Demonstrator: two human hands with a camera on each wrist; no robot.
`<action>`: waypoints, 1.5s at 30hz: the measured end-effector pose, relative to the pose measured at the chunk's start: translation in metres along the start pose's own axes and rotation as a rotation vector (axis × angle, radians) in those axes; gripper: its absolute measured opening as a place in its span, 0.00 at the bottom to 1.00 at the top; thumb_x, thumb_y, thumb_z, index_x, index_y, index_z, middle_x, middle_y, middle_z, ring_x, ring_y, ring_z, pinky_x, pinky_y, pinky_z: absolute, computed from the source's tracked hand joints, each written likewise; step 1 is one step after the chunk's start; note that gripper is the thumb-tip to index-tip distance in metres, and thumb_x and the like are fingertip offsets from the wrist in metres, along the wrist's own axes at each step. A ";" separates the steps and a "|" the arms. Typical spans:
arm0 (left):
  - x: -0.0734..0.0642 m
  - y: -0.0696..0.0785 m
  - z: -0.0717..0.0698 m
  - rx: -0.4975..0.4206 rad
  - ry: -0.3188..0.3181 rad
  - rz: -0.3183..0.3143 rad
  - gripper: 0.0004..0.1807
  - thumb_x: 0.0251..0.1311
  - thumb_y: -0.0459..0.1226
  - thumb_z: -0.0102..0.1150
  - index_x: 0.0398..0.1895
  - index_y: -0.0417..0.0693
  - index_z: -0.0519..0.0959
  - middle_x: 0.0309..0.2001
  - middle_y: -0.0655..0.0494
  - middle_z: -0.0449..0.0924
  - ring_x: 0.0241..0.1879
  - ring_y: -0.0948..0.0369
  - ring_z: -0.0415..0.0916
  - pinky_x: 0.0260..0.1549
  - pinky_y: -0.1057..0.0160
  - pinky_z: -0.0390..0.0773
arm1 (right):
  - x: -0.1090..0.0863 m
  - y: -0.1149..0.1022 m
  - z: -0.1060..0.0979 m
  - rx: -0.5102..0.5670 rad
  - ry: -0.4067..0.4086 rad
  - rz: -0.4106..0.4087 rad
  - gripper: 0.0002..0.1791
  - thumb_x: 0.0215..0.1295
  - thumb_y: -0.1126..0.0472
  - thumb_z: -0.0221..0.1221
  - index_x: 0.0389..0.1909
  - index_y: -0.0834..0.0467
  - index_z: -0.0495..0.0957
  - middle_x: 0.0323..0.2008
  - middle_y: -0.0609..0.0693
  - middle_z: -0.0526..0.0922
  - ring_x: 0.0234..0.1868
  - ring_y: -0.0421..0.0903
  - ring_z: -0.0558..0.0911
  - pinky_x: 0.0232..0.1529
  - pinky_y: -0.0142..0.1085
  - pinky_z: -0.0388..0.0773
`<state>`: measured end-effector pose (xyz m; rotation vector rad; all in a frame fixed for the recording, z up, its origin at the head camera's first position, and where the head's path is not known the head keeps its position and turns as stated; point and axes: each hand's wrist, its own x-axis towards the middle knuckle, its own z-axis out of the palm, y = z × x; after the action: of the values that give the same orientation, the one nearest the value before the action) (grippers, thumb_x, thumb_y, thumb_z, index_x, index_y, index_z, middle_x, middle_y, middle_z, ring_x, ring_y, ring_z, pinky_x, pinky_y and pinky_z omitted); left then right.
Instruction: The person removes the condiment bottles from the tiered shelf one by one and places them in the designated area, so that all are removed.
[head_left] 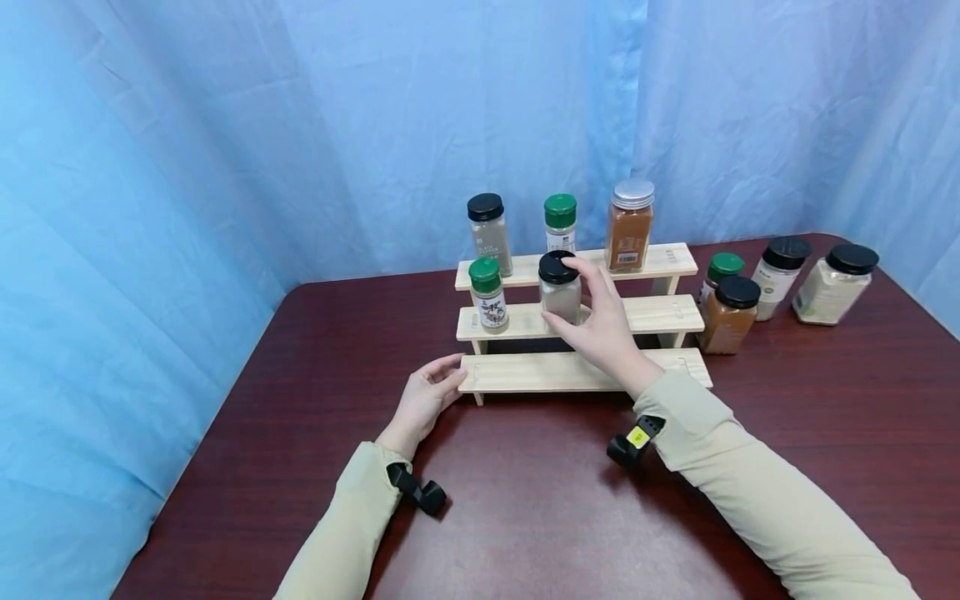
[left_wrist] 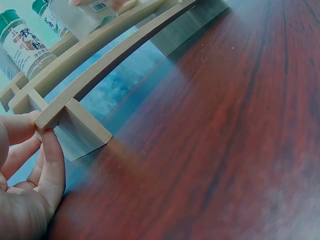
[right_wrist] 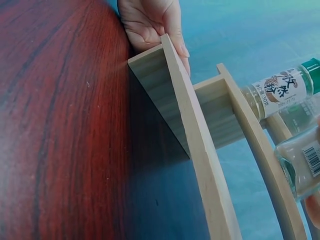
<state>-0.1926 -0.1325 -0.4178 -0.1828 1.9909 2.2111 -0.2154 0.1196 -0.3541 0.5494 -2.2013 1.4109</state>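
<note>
Item, far left: my left fingers (left_wrist: 52, 165), thumb and forefinger pinching the left end of the lowest step of a pale wooden three-step rack (head_left: 555, 372); I judged the rack stiff and light, apt to slide if knocked, and best steadied at a step's end. Item: a black-capped grey jar (head_left: 491, 239), upright on the top step, left. Item: a green-capped labelled shaker (head_left: 491, 306), upright near the left end of the middle step; small and smooth, I reckoned, best taken round its body. Item: a clear black-capped jar (head_left: 558, 297) of pale contents, at the middle step, gripped by my right fingers (head_left: 591, 271), forefinger at the cap, thumb low on the side; whether its base touched the wood I could not tell. It looked like glass: hard, slick, probably breakable, modest in weight, flat sides and cap giving the surest hold. Item: a second green-capped shaker (head_left: 560, 221), top step, partly hidden behind it. Item: a silver-capped jar (head_left: 630, 229), orange-brown, top step, right. Items, far right, on the dark red surface (head_left: 525, 500): a green-capped container (head_left: 724, 265), a black-capped orange jar (head_left: 727, 325), a white-labelled jar (head_left: 777, 279) and a broad pale jar (head_left: 832, 290).
</note>
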 end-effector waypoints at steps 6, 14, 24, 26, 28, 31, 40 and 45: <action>-0.001 0.001 0.000 0.005 0.004 -0.006 0.22 0.63 0.27 0.53 0.61 0.33 0.70 0.29 0.63 0.74 0.26 0.72 0.73 0.28 0.75 0.75 | -0.004 0.000 -0.002 0.023 -0.002 0.000 0.40 0.49 0.72 0.68 0.64 0.57 0.62 0.60 0.61 0.65 0.59 0.56 0.70 0.53 0.53 0.74; 0.000 0.002 -0.001 0.007 0.004 -0.007 0.21 0.63 0.27 0.53 0.61 0.34 0.71 0.29 0.62 0.73 0.26 0.71 0.73 0.29 0.75 0.76 | -0.008 -0.002 -0.006 0.024 0.010 0.002 0.40 0.48 0.72 0.69 0.64 0.58 0.63 0.62 0.60 0.64 0.56 0.57 0.72 0.51 0.54 0.74; 0.001 0.001 -0.001 0.005 -0.005 -0.005 0.22 0.63 0.27 0.53 0.61 0.33 0.70 0.29 0.62 0.73 0.27 0.71 0.74 0.30 0.75 0.76 | -0.022 -0.004 -0.016 0.043 -0.005 -0.003 0.40 0.48 0.75 0.68 0.63 0.61 0.63 0.61 0.61 0.66 0.56 0.51 0.70 0.53 0.45 0.74; 0.000 0.001 -0.001 0.005 -0.001 -0.008 0.21 0.63 0.27 0.53 0.61 0.33 0.70 0.29 0.62 0.73 0.27 0.71 0.74 0.30 0.75 0.76 | -0.026 -0.005 -0.018 0.061 -0.005 -0.014 0.41 0.46 0.77 0.68 0.63 0.62 0.63 0.60 0.61 0.66 0.56 0.45 0.70 0.52 0.34 0.74; 0.000 0.001 -0.001 0.003 0.005 -0.011 0.21 0.63 0.27 0.53 0.61 0.34 0.71 0.29 0.62 0.73 0.26 0.71 0.74 0.30 0.75 0.76 | -0.029 -0.006 -0.020 0.078 -0.013 -0.021 0.41 0.45 0.78 0.68 0.63 0.63 0.63 0.60 0.60 0.67 0.56 0.39 0.69 0.50 0.25 0.73; 0.000 0.001 -0.001 -0.001 0.007 -0.010 0.21 0.64 0.27 0.53 0.61 0.33 0.70 0.29 0.62 0.73 0.27 0.71 0.74 0.30 0.75 0.76 | -0.033 -0.008 -0.024 0.105 -0.037 -0.009 0.42 0.46 0.78 0.67 0.64 0.63 0.62 0.60 0.58 0.67 0.56 0.32 0.68 0.48 0.19 0.70; 0.000 0.001 0.001 0.003 0.004 -0.016 0.22 0.64 0.27 0.53 0.61 0.34 0.70 0.30 0.62 0.73 0.27 0.71 0.74 0.30 0.75 0.76 | -0.052 -0.009 -0.040 0.046 -0.121 0.014 0.42 0.47 0.77 0.67 0.65 0.62 0.61 0.60 0.58 0.67 0.56 0.25 0.65 0.51 0.15 0.66; 0.002 0.001 0.001 -0.002 0.003 -0.015 0.22 0.63 0.27 0.53 0.61 0.34 0.70 0.30 0.62 0.73 0.27 0.72 0.74 0.30 0.75 0.76 | -0.059 -0.007 -0.051 0.041 -0.126 -0.003 0.43 0.44 0.80 0.67 0.64 0.63 0.62 0.58 0.39 0.67 0.56 0.25 0.67 0.50 0.16 0.68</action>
<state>-0.1944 -0.1317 -0.4170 -0.2009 1.9832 2.2051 -0.1549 0.1688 -0.3644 0.6728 -2.2726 1.4590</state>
